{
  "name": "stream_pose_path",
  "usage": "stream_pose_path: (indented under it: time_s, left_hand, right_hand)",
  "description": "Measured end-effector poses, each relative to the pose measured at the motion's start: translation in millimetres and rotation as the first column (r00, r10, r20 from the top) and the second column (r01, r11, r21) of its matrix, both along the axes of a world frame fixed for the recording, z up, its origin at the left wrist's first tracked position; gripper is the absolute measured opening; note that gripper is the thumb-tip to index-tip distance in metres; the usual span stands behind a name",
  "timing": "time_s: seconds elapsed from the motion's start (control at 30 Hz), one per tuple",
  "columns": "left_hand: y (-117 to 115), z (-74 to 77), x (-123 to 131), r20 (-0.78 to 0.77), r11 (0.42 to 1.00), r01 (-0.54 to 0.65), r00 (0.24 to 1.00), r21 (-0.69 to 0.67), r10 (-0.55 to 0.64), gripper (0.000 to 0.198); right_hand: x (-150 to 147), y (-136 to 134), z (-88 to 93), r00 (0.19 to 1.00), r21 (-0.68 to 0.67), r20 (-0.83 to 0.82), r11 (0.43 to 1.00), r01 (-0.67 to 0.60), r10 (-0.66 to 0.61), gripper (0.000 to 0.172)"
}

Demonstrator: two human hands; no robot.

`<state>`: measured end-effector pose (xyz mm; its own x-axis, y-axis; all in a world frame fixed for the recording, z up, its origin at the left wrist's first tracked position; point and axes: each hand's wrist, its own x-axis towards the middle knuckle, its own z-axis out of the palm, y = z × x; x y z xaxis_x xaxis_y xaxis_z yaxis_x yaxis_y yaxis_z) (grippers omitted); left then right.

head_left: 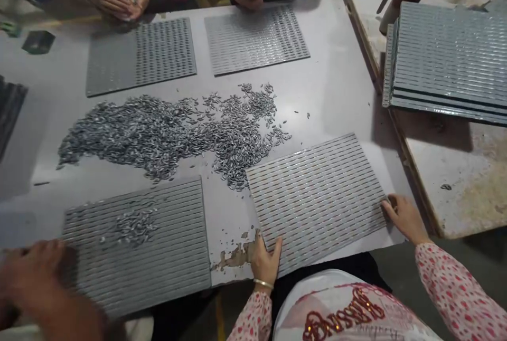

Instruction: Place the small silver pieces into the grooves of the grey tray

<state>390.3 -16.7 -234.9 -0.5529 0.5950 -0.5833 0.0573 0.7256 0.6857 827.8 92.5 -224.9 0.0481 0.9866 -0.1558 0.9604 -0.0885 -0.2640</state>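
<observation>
A flat grey panel (pixel 317 198) with rows of small shiny oval pieces or slots lies slightly turned on the white table, close to my body. My left hand (pixel 264 261) grips its near left corner, thumb on top and fingers at the side edge. At the right edge, my right hand (pixel 406 217) holds the panel with the thumb over the rim and the other fingers partly hidden beneath. Just beyond the panel's far left corner spreads a pile of small grey spindle-shaped pieces (pixel 237 145), a few of them scattered loose.
To the left, a co-worker's blurred hands (pixel 39 277) are at another ridged panel (pixel 178 246) with loose pieces on it. Across the table (pixel 336 93), two people sit behind two more panels (pixel 166 56). Stacked panels (pixel 451 61) and a brown-lidded jug (pixel 402 3) stand on the right-hand table.
</observation>
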Motion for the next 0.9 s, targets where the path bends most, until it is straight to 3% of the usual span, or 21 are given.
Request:
stream_pose_path:
  time_s: [0.07,0.13,0.23,0.33,0.5,0.57,0.67,0.8,0.9]
  left_hand:
    - [-6,-11.0,0,-0.125,0.997,0.072,0.990,0.001,-0.071,0.058]
    - [-12,-21.2,0,-0.308,0.982,0.187,0.933,-0.022,-0.184,0.060]
    - [-14,-32.9,0,-0.576,0.942,0.325,0.757,-0.081,-0.310,0.063]
    - [-8,-36.2,0,-0.653,0.935,0.355,0.703,-0.023,-0.283,0.063]
    - [-3,-14.2,0,-0.640,0.873,0.447,0.732,0.194,-0.233,0.052]
    - [-15,-0.6,0,-0.599,0.846,0.466,0.765,0.259,-0.238,0.049]
    - [-50,12.7,3,-0.471,0.845,0.456,0.832,0.279,-0.293,0.049]
    - [-100,9.1,13,-0.331,0.843,0.453,0.874,0.291,-0.355,0.049]
    - [-110,1.3,15,-0.282,0.872,0.399,0.904,0.282,-0.322,0.055]
  right_hand:
    - [-6,-3,-16.8,1.000,0.205,0.030,0.979,-0.014,0.008,0.051]
    - [-10,-7,-31.1,0.999,0.324,0.032,0.946,0.007,-0.018,0.050]
    - [-11,-10,-43.9,0.999,0.391,-0.017,0.920,0.031,-0.027,0.048]
    - [-11,-8,-47.8,0.994,0.444,-0.103,0.894,0.065,-0.022,0.047]
    - [-14,-8,-38.5,0.961,0.467,-0.276,0.868,0.168,-0.038,0.048]
    - [-9,-22,-30.9,0.958,0.452,-0.288,0.879,0.150,-0.016,0.049]
    - [8,-59,-23.6,0.953,0.399,-0.301,0.910,0.111,0.015,0.051]
    - [40,-108,-29.4,0.956,0.323,-0.292,0.940,0.105,-0.007,0.055]
    - [45,-112,-35.7,0.962,0.290,-0.271,0.951,0.109,-0.028,0.060]
